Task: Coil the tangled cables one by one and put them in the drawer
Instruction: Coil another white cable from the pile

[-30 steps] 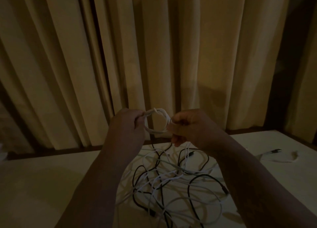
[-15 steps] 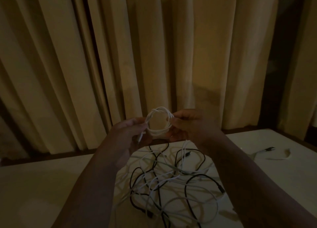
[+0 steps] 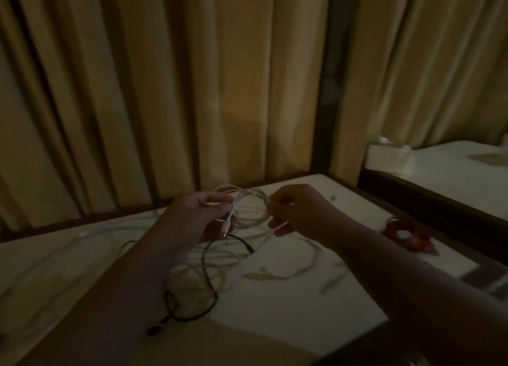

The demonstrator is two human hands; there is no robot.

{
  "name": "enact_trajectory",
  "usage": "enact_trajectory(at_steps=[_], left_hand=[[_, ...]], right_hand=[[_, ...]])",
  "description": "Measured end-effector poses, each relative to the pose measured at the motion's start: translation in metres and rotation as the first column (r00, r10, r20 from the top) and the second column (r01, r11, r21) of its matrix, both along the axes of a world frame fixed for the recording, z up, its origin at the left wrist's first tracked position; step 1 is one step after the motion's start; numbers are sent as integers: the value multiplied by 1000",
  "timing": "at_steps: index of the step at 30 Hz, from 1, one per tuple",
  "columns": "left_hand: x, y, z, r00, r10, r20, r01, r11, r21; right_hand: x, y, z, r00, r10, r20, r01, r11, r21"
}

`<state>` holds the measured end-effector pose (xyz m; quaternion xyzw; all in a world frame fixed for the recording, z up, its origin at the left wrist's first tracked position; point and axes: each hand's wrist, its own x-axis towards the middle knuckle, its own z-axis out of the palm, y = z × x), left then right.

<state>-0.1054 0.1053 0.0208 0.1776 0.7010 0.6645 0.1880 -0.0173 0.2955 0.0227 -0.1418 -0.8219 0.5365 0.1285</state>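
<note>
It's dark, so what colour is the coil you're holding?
White; the thin coiled white cable shows best in head view.

Both of the person's hands were bare, the left hand (image 3: 192, 217) at centre frame and the right hand (image 3: 297, 211) just right of it. The bare left forearm (image 3: 123, 297) filled the lower left of the frame, and the bare right forearm (image 3: 412, 277) the lower right. In the dim light both lay in shadow, and finer detail could not be made out.

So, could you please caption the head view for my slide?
Left hand and right hand hold a coiled white cable above tangled white and black cables on a pale table.
</note>
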Motion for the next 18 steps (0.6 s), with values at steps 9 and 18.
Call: enact_trajectory(at_steps=[9, 18], left_hand=[[61, 140, -35, 999, -40, -18, 40, 999, -3], [55, 263, -52, 956, -173, -238, 81, 933, -351]], right_hand=[[69, 124, 4, 968, -225, 109, 180, 930, 322], [42, 238, -34, 891, -405, 206, 288, 853, 435]])
